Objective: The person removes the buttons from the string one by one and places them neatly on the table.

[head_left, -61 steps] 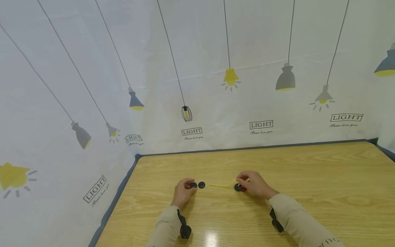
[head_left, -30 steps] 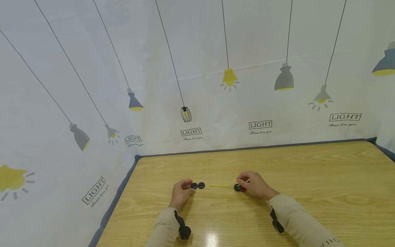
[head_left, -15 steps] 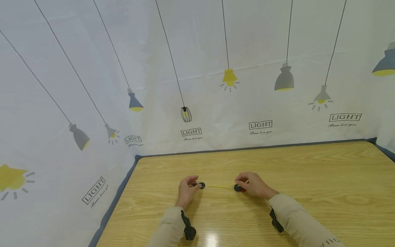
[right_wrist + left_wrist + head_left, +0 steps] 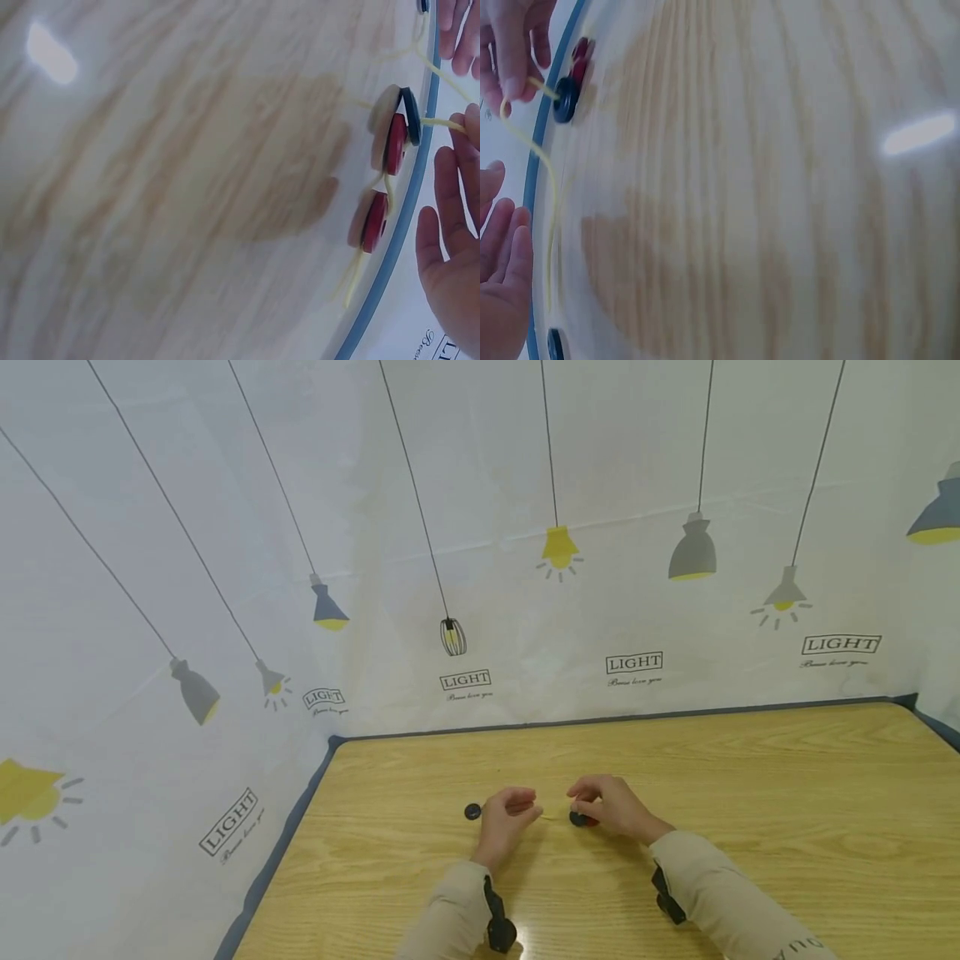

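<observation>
My right hand [image 4: 617,808] pinches a yellow string [image 4: 553,187] between thumb and fingertip. Just below that grip, a black button [image 4: 412,117] is on the string, tilted against a red button [image 4: 395,144]. A second red button [image 4: 375,223] is strung farther along, its string tail trailing on the table. My left hand [image 4: 508,822] is over the table near the string's free length, fingers apart and holding nothing. A loose black button [image 4: 472,812] lies to its left in the head view. The other loose one seen earlier is hidden there by the left hand.
The wooden table [image 4: 720,793] has a blue edge strip [image 4: 600,720]. Behind it and at the left stand white wall sheets [image 4: 510,635] printed with lamps. A black wrist camera [image 4: 501,933] is strapped to the left sleeve, and another [image 4: 669,902] to the right.
My left hand touched the left loose black button, slid it toward the other one, then left it and moved right toward the string. The right hand keeps nearly the same place and its pinch.
</observation>
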`<state>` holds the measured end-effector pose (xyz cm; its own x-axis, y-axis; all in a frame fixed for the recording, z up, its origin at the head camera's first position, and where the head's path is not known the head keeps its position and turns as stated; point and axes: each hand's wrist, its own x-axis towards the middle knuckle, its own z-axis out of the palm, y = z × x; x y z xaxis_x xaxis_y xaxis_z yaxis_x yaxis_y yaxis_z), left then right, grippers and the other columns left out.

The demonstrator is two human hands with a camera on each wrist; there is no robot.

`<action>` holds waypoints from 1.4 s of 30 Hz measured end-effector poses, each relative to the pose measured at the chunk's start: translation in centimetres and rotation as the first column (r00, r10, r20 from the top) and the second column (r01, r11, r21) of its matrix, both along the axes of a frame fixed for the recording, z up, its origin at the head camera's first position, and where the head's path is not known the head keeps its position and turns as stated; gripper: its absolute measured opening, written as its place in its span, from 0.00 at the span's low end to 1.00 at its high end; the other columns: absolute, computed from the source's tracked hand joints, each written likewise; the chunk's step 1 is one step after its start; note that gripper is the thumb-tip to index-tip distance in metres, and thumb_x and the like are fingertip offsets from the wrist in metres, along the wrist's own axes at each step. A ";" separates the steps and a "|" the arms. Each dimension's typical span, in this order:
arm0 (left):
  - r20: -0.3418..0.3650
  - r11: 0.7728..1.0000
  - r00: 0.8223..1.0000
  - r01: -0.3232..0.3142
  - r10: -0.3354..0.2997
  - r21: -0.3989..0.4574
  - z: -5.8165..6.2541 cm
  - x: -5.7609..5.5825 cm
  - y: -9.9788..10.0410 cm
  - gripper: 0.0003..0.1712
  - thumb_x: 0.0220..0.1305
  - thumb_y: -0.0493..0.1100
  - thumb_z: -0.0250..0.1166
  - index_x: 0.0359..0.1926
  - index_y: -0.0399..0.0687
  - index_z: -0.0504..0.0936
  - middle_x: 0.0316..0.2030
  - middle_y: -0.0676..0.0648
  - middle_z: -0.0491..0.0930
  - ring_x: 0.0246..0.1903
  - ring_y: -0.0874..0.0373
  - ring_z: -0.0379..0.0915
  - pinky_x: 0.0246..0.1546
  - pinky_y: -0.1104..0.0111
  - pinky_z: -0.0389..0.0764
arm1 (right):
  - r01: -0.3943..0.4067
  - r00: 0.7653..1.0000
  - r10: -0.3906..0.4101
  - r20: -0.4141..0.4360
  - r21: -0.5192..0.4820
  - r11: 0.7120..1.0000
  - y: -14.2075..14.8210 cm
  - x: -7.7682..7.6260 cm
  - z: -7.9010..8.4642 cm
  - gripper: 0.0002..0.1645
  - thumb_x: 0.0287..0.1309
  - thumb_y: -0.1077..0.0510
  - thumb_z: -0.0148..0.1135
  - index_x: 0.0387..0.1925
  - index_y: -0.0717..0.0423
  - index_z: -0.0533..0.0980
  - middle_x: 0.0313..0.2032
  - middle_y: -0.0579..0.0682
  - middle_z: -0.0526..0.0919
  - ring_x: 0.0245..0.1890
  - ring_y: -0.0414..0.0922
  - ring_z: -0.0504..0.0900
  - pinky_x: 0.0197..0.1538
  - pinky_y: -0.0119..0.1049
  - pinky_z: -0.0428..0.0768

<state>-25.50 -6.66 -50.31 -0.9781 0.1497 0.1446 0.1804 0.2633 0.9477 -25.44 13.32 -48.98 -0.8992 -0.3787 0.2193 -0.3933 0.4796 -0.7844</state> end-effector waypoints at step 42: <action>-0.061 0.994 0.995 -0.079 0.074 -0.080 -0.2 0.1 1.7 0.07 0.48 0.33 0.66 0.32 0.40 0.81 0.30 0.51 0.79 0.31 0.62 0.72 0.35 0.71 0.73 | 0.031 0.999 -0.030 -0.015 0.029 0.999 0.1 -0.4 -0.5 0.03 0.52 0.67 0.59 0.29 0.62 0.73 0.25 0.47 0.77 0.26 0.41 0.74 0.27 0.31 0.73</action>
<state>-25.38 -4.94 -50.46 -0.9775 0.0883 0.1917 0.2107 0.3547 0.9109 -25.87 13.42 -49.49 -0.9072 -0.3575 0.2219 -0.3896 0.5142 -0.7641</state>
